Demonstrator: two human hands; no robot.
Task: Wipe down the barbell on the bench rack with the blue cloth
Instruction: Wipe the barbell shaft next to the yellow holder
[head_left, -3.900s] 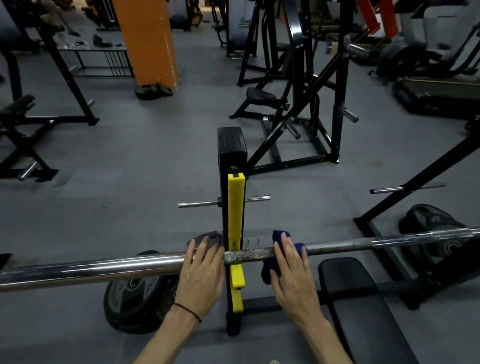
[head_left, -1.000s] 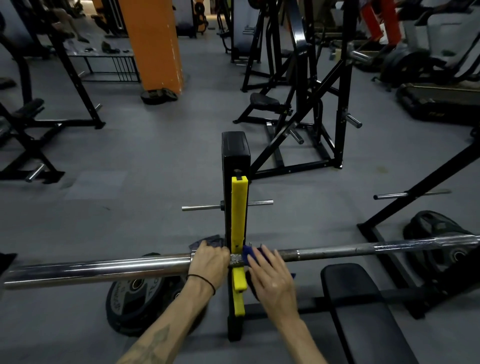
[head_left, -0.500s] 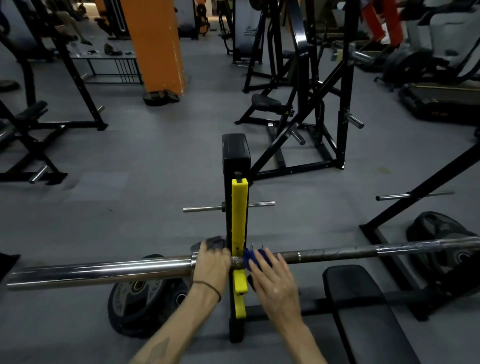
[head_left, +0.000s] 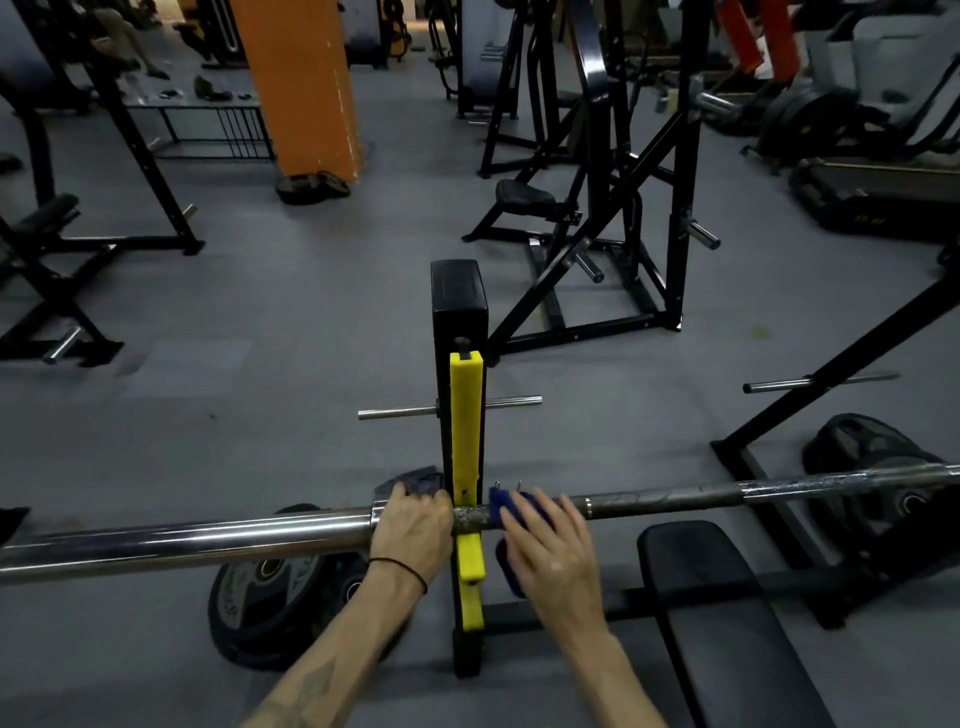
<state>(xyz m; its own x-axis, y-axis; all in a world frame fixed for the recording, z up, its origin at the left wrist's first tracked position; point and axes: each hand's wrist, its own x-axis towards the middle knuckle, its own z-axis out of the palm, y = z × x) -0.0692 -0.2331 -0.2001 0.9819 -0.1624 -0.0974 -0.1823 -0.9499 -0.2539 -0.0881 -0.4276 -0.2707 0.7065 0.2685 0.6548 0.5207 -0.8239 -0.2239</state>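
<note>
Barbell (head_left: 649, 500) lies across the near part of the scene, left to right, resting in the yellow hook (head_left: 467, 457) of the black rack upright (head_left: 459, 312). Thick chrome sleeve runs off to the left, thinner dull shaft with worn patches runs off right.

Left hand (head_left: 413, 527) sits on the bar just left of the upright, fingers curled over the top of it, gripping where sleeve meets shaft. Black hair tie on that wrist. A dark rag-like bit (head_left: 415, 480) shows just beyond the knuckles; cannot tell what it is.

Right hand (head_left: 550, 545) is just right of the upright, fingers fairly straight and spread, pressing the blue cloth (head_left: 506, 506) onto the shaft. Cloth drapes over the bar, part hanging below on the near side. Hands are close together, only the upright between them.

Black bench pad (head_left: 727, 623) near right, under the bar. Weight plate (head_left: 270, 597) on the grey floor, near left, below the sleeve. Another plate (head_left: 872, 457) far right by a slanted black frame. Orange pillar (head_left: 301, 88) far left, more black gym machines behind.
</note>
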